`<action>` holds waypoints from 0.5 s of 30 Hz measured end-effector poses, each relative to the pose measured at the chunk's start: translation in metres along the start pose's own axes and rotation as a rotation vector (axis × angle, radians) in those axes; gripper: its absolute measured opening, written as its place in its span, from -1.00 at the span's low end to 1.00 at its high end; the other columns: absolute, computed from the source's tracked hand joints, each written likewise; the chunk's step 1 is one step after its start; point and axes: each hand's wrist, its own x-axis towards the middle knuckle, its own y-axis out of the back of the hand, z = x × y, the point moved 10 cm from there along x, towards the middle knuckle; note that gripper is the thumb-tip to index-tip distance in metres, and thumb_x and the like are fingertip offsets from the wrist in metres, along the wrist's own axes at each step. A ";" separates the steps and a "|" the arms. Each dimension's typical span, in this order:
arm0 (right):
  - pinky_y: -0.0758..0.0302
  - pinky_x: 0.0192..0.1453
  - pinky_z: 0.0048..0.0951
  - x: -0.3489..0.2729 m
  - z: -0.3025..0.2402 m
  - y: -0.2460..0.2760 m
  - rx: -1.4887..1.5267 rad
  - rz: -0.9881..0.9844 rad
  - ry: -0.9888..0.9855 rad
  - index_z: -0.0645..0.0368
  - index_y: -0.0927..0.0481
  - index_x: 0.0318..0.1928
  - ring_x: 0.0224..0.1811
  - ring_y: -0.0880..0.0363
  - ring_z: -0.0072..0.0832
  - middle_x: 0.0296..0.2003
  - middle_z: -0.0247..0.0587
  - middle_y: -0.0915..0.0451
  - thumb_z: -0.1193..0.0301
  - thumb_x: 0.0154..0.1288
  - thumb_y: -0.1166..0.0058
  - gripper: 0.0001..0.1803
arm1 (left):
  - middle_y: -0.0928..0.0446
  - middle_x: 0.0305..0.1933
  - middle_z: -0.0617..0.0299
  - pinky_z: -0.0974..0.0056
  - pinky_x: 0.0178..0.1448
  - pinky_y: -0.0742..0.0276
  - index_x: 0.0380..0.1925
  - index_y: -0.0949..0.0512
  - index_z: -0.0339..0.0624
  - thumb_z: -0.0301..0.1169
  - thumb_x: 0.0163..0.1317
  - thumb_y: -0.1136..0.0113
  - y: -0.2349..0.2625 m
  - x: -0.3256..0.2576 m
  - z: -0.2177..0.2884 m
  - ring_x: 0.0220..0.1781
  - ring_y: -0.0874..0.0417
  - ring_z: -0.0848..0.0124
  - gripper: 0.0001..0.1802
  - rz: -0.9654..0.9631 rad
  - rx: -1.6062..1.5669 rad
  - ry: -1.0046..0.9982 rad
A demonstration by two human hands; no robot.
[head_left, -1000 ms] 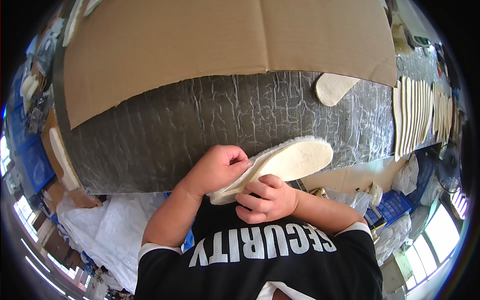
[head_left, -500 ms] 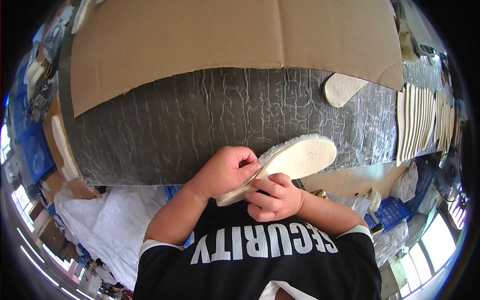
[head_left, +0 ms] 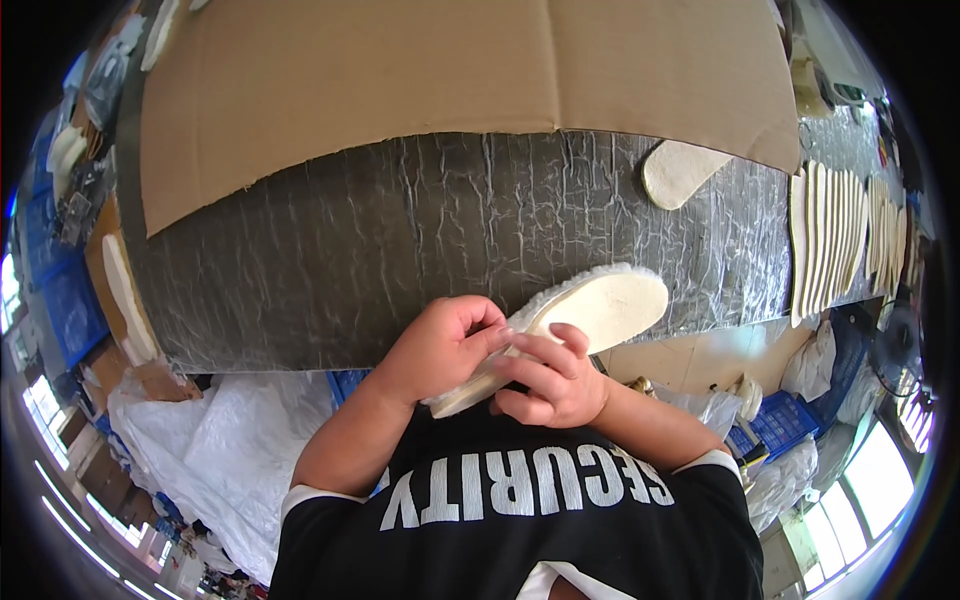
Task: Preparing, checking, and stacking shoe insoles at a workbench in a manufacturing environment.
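Head view, only feed I had; clock centred on the picture. Held insole (head_left: 613, 306) sat just off centre toward 3, cream flat face showing, white fleece along its far edge. Broad end pointed to 2, narrow end to 8, lying across the near edge of the film-wrapped table (head_left: 330, 260).

Left hand (head_left: 448, 345) was on its 8 o'clock side, nearly closed: thumb and forefinger pinched together on the insole's fleece edge, other fingers folded in. Right hand (head_left: 555, 378) was at 5, half closed, fingers curled against the cream face, fingertips next to the left's. Couldn't see its thumb, so couldn't tell whether it had a firm grip.

Cardboard sheet (head_left: 440, 80) covered the table at 12. Loose insole (head_left: 680, 175) stuck out from under it at 1 to 2. Row of insoles (head_left: 828, 245) stood side by side near 3. Blue crate (head_left: 782, 424) was at 4, white plastic sheeting (head_left: 215, 450) at 8, the person's black shirt (head_left: 480, 545) at 6.
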 end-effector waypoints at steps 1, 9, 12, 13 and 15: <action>-0.14 0.36 0.02 0.000 0.005 0.004 0.008 -0.004 -0.047 -0.18 -0.44 -0.15 0.18 -0.47 -0.25 0.08 -0.29 -0.50 0.09 0.14 -0.19 -0.69 | -0.54 -0.41 0.40 0.49 -0.30 -0.42 -0.32 -0.56 -0.30 -0.50 0.35 -0.15 0.000 -0.003 -0.002 -0.36 -0.47 0.68 -0.91 -0.005 0.002 -0.001; -0.21 0.26 0.01 0.006 0.086 0.043 -0.051 -0.116 -0.490 -0.06 -0.60 -0.18 0.14 -0.46 -0.20 -0.02 -0.33 -0.54 0.30 -0.10 -0.40 -0.60 | -0.54 -0.19 0.22 0.46 -0.17 -0.45 -0.36 -0.51 -0.37 -0.61 0.28 -0.14 0.010 -0.024 0.017 -0.23 -0.50 0.60 -0.96 0.061 0.111 -0.267; -0.25 0.22 -0.03 0.017 0.083 0.026 -0.019 -0.217 -0.450 -0.04 -0.61 -0.22 0.03 -0.49 -0.34 -0.17 -0.40 -0.56 0.37 -0.12 -0.37 -0.64 | -0.55 -0.14 0.18 0.44 -0.14 -0.47 -0.36 -0.51 -0.38 -0.62 0.26 -0.14 0.011 -0.022 0.013 -0.20 -0.53 0.57 -0.97 0.044 0.112 -0.233; -0.25 0.22 -0.03 0.018 0.084 0.025 -0.023 -0.211 -0.454 -0.04 -0.61 -0.22 0.03 -0.49 -0.34 -0.17 -0.40 -0.56 0.37 -0.12 -0.37 -0.64 | -0.57 -0.14 0.18 0.44 -0.13 -0.48 -0.36 -0.52 -0.38 -0.63 0.27 -0.13 0.011 -0.021 0.009 -0.20 -0.54 0.57 -0.97 0.035 0.107 -0.207; -0.27 0.19 -0.05 0.020 0.083 0.019 0.001 -0.226 -0.437 -0.02 -0.61 -0.29 -0.05 -0.50 -0.35 -0.26 -0.41 -0.53 0.39 -0.13 -0.35 -0.70 | -0.57 -0.13 0.18 0.43 -0.12 -0.49 -0.35 -0.52 -0.39 -0.62 0.28 -0.13 0.013 -0.017 0.002 -0.20 -0.55 0.57 -0.97 0.042 0.107 -0.171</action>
